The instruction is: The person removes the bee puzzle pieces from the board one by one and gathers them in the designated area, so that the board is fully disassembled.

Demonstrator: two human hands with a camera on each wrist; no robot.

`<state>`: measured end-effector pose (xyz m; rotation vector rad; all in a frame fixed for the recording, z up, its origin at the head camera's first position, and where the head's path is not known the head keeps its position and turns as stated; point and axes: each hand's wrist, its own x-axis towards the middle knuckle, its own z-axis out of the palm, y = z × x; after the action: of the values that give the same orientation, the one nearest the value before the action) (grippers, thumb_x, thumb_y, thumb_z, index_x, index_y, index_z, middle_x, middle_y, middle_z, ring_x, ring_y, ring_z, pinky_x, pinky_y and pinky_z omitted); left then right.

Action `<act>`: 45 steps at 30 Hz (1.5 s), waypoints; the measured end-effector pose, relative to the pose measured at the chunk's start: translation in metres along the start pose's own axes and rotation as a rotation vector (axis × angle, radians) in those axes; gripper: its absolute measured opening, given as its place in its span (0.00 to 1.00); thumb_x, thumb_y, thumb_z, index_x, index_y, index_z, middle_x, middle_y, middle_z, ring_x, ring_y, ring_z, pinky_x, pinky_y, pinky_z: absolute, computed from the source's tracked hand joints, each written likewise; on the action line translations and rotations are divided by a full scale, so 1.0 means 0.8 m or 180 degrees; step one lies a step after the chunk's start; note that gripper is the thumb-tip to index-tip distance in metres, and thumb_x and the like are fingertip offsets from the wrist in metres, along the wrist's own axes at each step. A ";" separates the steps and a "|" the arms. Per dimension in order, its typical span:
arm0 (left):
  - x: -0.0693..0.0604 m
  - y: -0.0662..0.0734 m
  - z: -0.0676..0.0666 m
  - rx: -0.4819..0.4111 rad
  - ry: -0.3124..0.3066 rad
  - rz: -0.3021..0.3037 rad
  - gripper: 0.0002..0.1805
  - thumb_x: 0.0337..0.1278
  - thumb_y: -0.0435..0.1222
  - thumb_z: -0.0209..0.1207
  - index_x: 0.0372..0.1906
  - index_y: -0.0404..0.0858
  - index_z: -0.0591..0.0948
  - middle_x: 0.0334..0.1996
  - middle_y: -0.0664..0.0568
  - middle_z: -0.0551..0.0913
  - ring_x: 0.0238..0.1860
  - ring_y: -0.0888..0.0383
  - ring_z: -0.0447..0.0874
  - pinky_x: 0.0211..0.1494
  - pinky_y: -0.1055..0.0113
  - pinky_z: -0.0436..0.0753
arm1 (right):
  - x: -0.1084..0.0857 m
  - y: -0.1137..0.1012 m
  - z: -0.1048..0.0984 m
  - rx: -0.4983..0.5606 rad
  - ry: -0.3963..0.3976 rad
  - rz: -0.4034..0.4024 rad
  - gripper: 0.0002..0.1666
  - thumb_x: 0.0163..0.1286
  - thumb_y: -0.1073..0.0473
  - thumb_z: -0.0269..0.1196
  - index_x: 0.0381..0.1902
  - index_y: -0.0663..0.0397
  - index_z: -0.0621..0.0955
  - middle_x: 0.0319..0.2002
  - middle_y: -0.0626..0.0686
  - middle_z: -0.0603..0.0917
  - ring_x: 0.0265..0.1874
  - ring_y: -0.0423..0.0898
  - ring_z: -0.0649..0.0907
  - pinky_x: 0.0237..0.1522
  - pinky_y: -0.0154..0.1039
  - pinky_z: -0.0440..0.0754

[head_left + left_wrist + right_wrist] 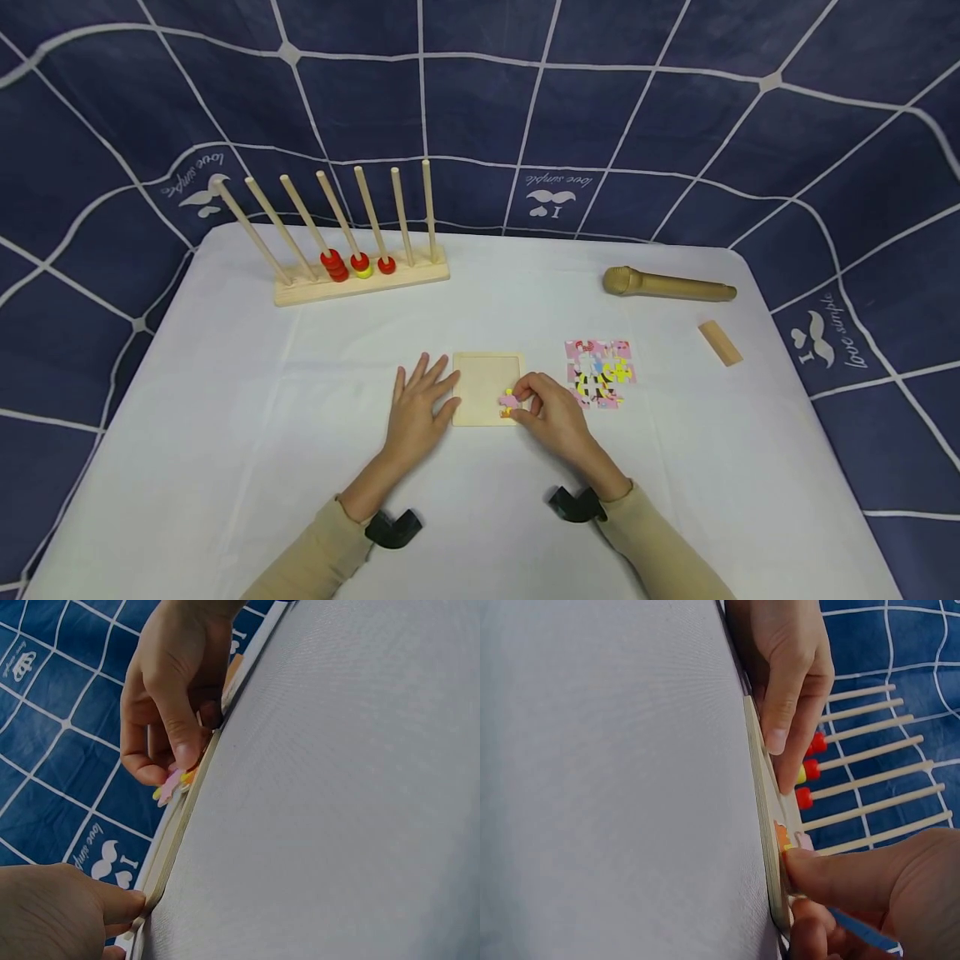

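A shallow square wooden puzzle tray (480, 379) lies in front of me in the head view. My left hand (421, 410) rests at its left edge, fingers spread and fairly straight, thumb touching the rim. At the tray's lower right corner, my right hand (557, 419) pinches a pink, yellow and orange puzzle piece (509, 402) between thumb and fingers. The same puzzle piece (171, 787) shows below the right thumb in the left wrist view. Fingers partly hide it in the right wrist view. Right of the tray lie several joined or closely laid puzzle pieces (582, 348) with a colourful picture.
A wooden bead rack (315, 292) with upright pegs and several red and yellow beads stands at the back left. A wooden toy microphone (671, 286) lies at the back right, with a small flat wooden block (721, 342) nearer. A white cloth covers the table (225, 467).
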<state>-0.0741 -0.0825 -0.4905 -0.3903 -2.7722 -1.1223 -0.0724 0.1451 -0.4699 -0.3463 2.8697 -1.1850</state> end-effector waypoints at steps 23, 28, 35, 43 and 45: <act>0.003 -0.003 0.000 -0.0007 0.0007 0.0007 0.22 0.56 0.36 0.66 0.58 0.37 0.81 0.68 0.42 0.71 0.75 0.39 0.58 0.74 0.34 0.44 | -0.028 0.036 -0.111 0.1794 0.0525 0.0452 0.12 0.66 0.74 0.60 0.47 0.73 0.75 0.31 0.48 0.80 0.27 0.38 0.80 0.29 0.31 0.81; 0.001 -0.002 -0.003 -0.0011 -0.0009 -0.0022 0.22 0.57 0.35 0.66 0.58 0.37 0.81 0.68 0.43 0.71 0.75 0.40 0.58 0.74 0.35 0.44 | -0.044 0.064 -0.145 0.1641 0.0995 0.0824 0.11 0.66 0.73 0.60 0.47 0.71 0.76 0.31 0.45 0.80 0.28 0.37 0.81 0.28 0.28 0.80; 0.000 -0.002 -0.003 -0.0032 -0.0028 -0.0043 0.23 0.56 0.35 0.66 0.58 0.36 0.81 0.68 0.43 0.71 0.75 0.40 0.57 0.74 0.35 0.43 | -0.056 0.095 -0.160 0.1262 0.1154 0.1138 0.14 0.67 0.71 0.61 0.50 0.71 0.78 0.30 0.40 0.81 0.27 0.35 0.81 0.29 0.26 0.80; 0.000 -0.001 -0.002 -0.0054 -0.0044 -0.0045 0.23 0.56 0.35 0.66 0.58 0.36 0.81 0.68 0.43 0.71 0.75 0.40 0.57 0.74 0.35 0.43 | -0.054 0.117 -0.139 0.0552 0.0834 0.1336 0.13 0.67 0.65 0.64 0.48 0.63 0.82 0.33 0.51 0.84 0.27 0.33 0.78 0.27 0.25 0.77; 0.000 -0.001 -0.002 -0.0055 -0.0072 -0.0066 0.23 0.57 0.35 0.66 0.59 0.37 0.81 0.69 0.43 0.70 0.75 0.41 0.56 0.75 0.36 0.42 | -0.053 0.120 -0.135 0.0481 0.0837 0.1339 0.12 0.66 0.66 0.64 0.47 0.62 0.83 0.34 0.56 0.84 0.26 0.34 0.78 0.25 0.26 0.76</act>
<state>-0.0746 -0.0839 -0.4901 -0.3791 -2.7941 -1.1544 -0.0605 0.2951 -0.4630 0.4270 2.8192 -1.4285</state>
